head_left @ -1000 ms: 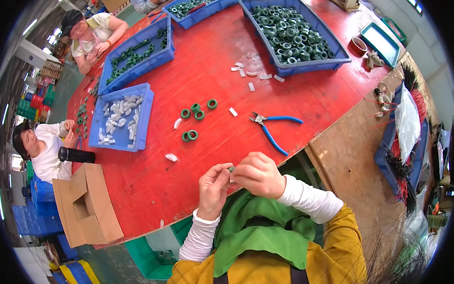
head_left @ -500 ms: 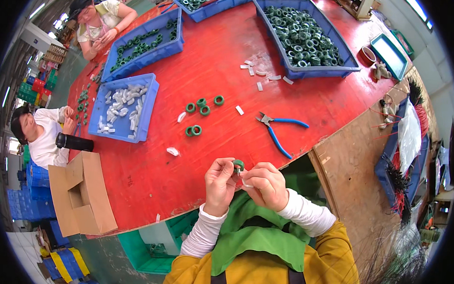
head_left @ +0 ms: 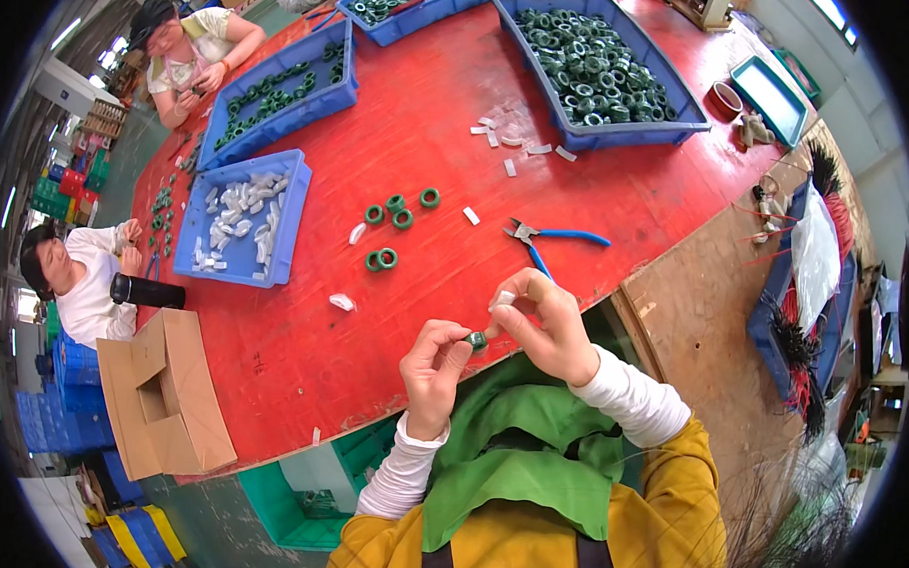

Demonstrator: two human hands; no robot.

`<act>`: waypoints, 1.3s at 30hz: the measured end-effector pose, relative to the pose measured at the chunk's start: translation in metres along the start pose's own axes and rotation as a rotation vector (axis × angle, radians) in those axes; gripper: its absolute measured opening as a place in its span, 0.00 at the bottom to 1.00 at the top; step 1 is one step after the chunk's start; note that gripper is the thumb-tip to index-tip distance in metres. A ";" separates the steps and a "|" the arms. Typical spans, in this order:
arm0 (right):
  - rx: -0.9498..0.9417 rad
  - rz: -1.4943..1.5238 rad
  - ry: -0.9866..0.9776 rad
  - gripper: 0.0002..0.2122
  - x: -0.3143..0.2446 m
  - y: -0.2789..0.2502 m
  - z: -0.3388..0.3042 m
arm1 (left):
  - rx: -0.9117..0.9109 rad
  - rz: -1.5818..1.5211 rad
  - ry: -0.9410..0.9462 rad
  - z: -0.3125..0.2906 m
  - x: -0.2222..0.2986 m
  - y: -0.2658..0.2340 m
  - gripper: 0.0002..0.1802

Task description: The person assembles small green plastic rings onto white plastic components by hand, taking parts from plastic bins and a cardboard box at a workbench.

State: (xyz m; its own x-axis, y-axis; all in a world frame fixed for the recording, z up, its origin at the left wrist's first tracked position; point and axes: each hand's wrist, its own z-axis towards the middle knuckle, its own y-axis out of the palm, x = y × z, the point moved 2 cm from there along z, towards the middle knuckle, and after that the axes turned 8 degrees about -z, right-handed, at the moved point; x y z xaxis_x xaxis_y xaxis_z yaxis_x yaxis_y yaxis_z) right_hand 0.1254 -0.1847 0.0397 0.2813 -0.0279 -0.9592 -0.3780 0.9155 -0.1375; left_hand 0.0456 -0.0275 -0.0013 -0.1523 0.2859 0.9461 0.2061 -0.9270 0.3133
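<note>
Left hand [head_left: 431, 375] upright, fingers [head_left: 443, 331] pinching green ring [head_left: 477, 341], right hand [head_left: 555, 336] raised higher, pinching white piece [head_left: 504, 299]

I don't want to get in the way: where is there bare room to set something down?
The red tabletop is mostly bare between the cardboard box and the left hand, and between the diagonal cutters and the blue tray of green rings. It is crowded where the right hand overlaps the cutters, and around the loose rings and the white strips.
</note>
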 end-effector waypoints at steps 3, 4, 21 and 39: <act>-0.108 0.165 0.207 0.07 0.007 0.001 0.006 | -0.066 -0.004 -0.018 0.000 0.005 -0.001 0.05; -0.105 0.164 0.208 0.07 0.010 0.000 0.008 | -0.069 -0.005 -0.020 0.000 0.006 -0.002 0.05; -0.084 -0.426 -0.093 0.06 0.013 0.018 -0.002 | -0.167 -0.343 -0.321 -0.002 0.000 0.000 0.13; -0.306 0.221 0.288 0.10 0.036 0.020 -0.021 | -0.151 -0.482 -0.350 0.003 -0.006 -0.011 0.13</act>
State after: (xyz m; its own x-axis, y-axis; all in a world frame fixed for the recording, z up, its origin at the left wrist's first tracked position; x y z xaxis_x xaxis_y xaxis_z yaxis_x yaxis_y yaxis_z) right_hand 0.1096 -0.1763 -0.0032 -0.0748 0.0046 -0.9972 -0.6562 0.7527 0.0527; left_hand 0.0472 -0.0189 -0.0104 0.1376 0.7206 0.6796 0.0498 -0.6902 0.7219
